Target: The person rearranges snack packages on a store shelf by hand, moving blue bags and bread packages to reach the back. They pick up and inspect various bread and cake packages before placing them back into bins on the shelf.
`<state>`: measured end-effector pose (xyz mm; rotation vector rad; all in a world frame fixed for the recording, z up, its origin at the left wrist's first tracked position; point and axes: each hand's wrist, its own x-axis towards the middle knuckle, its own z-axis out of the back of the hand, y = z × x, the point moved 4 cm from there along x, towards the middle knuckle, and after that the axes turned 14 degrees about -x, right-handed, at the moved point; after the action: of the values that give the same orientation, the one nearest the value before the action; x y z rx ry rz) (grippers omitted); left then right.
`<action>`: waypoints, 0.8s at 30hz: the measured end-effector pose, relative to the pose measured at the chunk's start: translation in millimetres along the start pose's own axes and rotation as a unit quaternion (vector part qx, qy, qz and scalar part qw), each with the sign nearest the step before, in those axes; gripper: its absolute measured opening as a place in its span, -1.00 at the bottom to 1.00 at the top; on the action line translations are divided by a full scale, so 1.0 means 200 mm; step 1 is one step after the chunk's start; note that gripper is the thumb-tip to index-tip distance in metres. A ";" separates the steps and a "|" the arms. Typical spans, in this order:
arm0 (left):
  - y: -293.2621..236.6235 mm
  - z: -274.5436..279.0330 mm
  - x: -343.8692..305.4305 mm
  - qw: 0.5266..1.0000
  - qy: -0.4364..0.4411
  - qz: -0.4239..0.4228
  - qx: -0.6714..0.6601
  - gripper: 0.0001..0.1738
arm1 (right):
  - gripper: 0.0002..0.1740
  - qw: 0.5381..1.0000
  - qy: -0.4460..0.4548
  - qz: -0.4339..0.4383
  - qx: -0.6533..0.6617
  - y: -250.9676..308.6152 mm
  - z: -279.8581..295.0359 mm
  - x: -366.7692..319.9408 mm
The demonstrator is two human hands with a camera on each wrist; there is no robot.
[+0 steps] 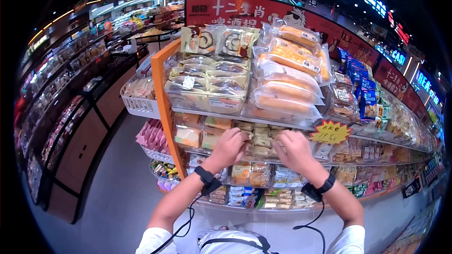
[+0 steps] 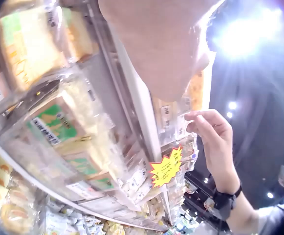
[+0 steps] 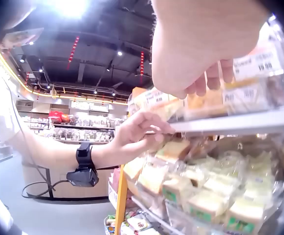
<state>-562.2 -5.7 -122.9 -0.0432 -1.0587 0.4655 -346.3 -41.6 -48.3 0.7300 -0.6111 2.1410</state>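
Both hands are raised in front of a tiered shelf, at the level of its second tier. My left hand (image 1: 230,146) has bent fingers beside green-wrapped packs (image 1: 260,140); in the right wrist view its thumb and forefinger come close together, and I cannot tell whether they pinch anything. To the right, my right hand (image 1: 295,149) has loosely bent fingers with the thumb apart. Nothing shows in the right hand (image 2: 215,134) in the left wrist view, where its fingertips overlap the upper-tier packs. Wrapped bread slices (image 3: 200,198) lie below the hands in the right wrist view.
Long wrapped bread rolls (image 1: 289,84) and a clear bin of round cakes (image 1: 207,84) fill the top tier. A yellow price sign (image 1: 331,131) hangs right of the hands. An orange post (image 1: 165,108) edges the shelf at left, with white baskets (image 1: 142,107) beyond it.
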 end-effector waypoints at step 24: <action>0.01 0.27 0.78 0.991 -0.127 0.019 0.032 -0.60 | -0.68 0.975 -0.164 -0.063 -0.139 -0.42 0.25 0.31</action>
<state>-545.9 45.7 32.8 0.0539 -1.2929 0.5481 -298.2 7.7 44.0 0.9436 -0.9886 1.7830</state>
